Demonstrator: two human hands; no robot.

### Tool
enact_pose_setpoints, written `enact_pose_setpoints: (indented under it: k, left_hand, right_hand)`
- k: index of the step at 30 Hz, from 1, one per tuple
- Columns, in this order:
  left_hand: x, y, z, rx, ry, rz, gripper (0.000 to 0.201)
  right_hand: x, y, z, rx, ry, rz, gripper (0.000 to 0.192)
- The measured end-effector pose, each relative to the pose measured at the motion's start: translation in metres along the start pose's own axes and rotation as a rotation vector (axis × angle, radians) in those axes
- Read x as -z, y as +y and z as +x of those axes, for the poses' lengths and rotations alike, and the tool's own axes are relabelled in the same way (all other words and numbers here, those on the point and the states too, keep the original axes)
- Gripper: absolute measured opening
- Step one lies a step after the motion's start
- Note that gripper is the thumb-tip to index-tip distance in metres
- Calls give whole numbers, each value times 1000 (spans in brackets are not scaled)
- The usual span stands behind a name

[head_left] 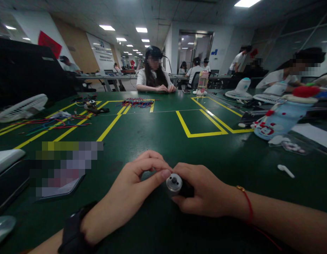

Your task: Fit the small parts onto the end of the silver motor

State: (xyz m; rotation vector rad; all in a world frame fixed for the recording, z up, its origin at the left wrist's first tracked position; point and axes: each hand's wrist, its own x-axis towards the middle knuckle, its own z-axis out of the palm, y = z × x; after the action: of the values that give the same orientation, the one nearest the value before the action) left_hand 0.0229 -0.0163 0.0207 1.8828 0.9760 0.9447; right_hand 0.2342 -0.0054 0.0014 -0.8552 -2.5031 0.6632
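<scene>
Metal end cap, dark body: that's the little motor [176, 184] you've got low in the head view, around 6 o'clock and just above the green table [163, 134]. Your right hand [206, 194] is curled shut round the dark body, with the silver face and its stubby shaft poking out toward 9 o'clock. Your left hand [129, 197] has thumb and forefinger pinched nearly closed right at the rim of that cap; I can't tell if there's some tiny part between them. It looks dense for its size, rigid, and the smooth casing is probably a bit slippery, so I'd keep the grip on the barrel and stay off the thin shaft, since that's the bit that could bend. Off at 3 o'clock a small white plastic piece [285, 170] lies well apart, and a bundle of coloured wires [138, 102] sits far up at 12.
</scene>
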Motion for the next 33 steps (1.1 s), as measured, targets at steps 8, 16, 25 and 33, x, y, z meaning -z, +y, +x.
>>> enact_pose_setpoints:
  k: [8, 16, 25, 33]
  left_hand:
    - [0, 2, -1, 39, 1, 38, 10]
    - [36, -19, 3, 10, -242, 211, 10]
    - [31, -31, 3, -13, -446, 404, 12]
    - [38, -41, 5, 240, -21, -70, 19]
  right_hand:
    - [1, -2, 1, -11, -12, -5, 21]
    - [4, -3, 1, -38, -33, 6, 29]
    - [2, 0, -1, -42, -25, 19, 30]
    - [4, -1, -1, -44, -33, 21, 31]
